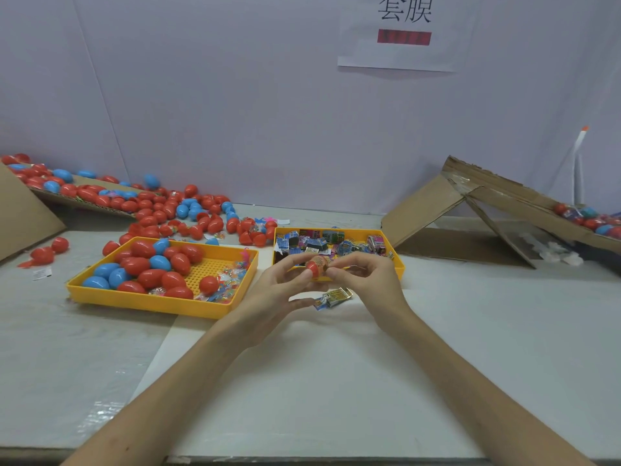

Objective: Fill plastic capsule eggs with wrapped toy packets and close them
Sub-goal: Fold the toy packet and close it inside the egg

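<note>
Both hands meet above the table just in front of the right yellow tray. My left hand grips a red capsule egg by its lower half. My right hand pinches the egg's other end, where a colourful wrapped packet shows at the opening. A second wrapped toy packet sits under my hands, by my left thumb; I cannot tell whether it lies on the table or is held. The right tray holds several wrapped packets.
A left yellow tray holds red and blue eggs and small clear packets. Many loose eggs spill across the table from a cardboard ramp at far left. A folded cardboard box stands at right, with more eggs behind it.
</note>
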{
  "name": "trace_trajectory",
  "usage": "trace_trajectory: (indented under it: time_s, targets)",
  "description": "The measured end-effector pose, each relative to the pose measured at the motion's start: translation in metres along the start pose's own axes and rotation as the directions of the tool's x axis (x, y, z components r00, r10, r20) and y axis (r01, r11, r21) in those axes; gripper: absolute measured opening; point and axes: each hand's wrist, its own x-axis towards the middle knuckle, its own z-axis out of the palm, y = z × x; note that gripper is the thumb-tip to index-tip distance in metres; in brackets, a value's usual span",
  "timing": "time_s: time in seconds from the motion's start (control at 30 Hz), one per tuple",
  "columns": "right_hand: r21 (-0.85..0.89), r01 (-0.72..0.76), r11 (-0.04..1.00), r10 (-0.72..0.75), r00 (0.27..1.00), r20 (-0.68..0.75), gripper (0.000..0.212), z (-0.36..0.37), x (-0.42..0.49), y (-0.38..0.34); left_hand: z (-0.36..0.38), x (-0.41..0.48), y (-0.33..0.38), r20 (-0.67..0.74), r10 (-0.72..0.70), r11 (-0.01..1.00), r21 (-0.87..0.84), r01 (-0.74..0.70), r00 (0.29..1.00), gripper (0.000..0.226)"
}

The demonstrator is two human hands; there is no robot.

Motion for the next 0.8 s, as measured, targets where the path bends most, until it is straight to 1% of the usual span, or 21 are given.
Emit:
trace_trajectory:
  time_s: [0.07, 0.17, 0.23, 0.37, 0.53, 0.63, 0.8]
  targets:
    - [0.006, -0.044, 0.999, 0.043, 0.998, 0.035, 0.006, -0.0039, 0.001, 0.0014, 0.0, 0.0002, -0.0004, 0.002, 0.006, 1.0, 0.005, -0.006, 1.0, 0.047]
    - [-0.02, -0.062, 0.998, 0.063, 0.996, 0.07, 0.005, -0.0079, 0.001, 0.002, 0.0005, -0.0001, -0.0004, 0.008, 0.008, 1.0, 0.012, -0.008, 1.0, 0.046]
    - [-0.029, -0.046, 0.999, 0.048, 0.996, 0.081, 0.004, -0.0085, 0.0008, 0.0014, 0.0005, -0.0007, -0.0002, 0.014, 0.01, 1.0, 0.015, -0.011, 1.0, 0.046]
    - [-0.022, -0.011, 1.0, 0.013, 0.996, 0.083, 0.018, -0.0064, 0.0006, -0.001, 0.0009, -0.0012, 0.0014, 0.03, -0.002, 1.0, 0.024, 0.001, 1.0, 0.046]
    - [-0.044, 0.011, 0.999, -0.006, 0.995, 0.1, 0.019, -0.0057, 0.0011, -0.0003, 0.0009, -0.0017, 0.0018, 0.049, -0.014, 1.0, 0.022, 0.013, 0.999, 0.047]
    - [-0.034, 0.025, 0.999, -0.021, 0.995, 0.101, 0.023, -0.0044, 0.0005, -0.0015, 0.0015, -0.0022, 0.0023, 0.07, -0.021, 1.0, 0.002, 0.021, 0.997, 0.045]
    - [0.001, 0.034, 0.999, -0.034, 0.995, 0.097, 0.02, -0.0022, 0.0, -0.0009, 0.0007, -0.0024, 0.0021, 0.1, -0.029, 0.999, -0.036, 0.033, 0.995, 0.045]
